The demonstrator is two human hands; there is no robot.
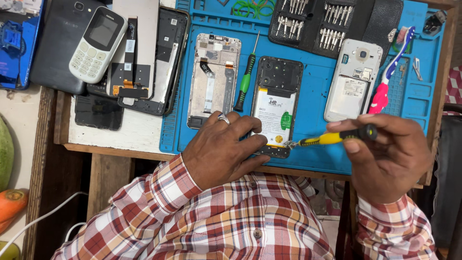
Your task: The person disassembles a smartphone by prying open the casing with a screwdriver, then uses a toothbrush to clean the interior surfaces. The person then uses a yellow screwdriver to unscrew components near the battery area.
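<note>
Left hand: your left hand point(219, 149) presses flat, fingers spread, on the opened black phone with white battery point(275, 106).
Right hand: at 3 o'clock, your right hand point(390, 154) pinches the yellow-and-black screwdriver point(332, 138), tip at the phone's lower edge.

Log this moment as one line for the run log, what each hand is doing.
left hand: steadies opened phone on blue mat | right hand: holds yellow screwdriver, tip at phone's lower edge | green screwdriver: idle beside

Your left hand point(219, 149) rests by a white battery label point(274, 115) with green patches. Far left, a keypad phone's grey screen point(102, 31) is dark.
</note>
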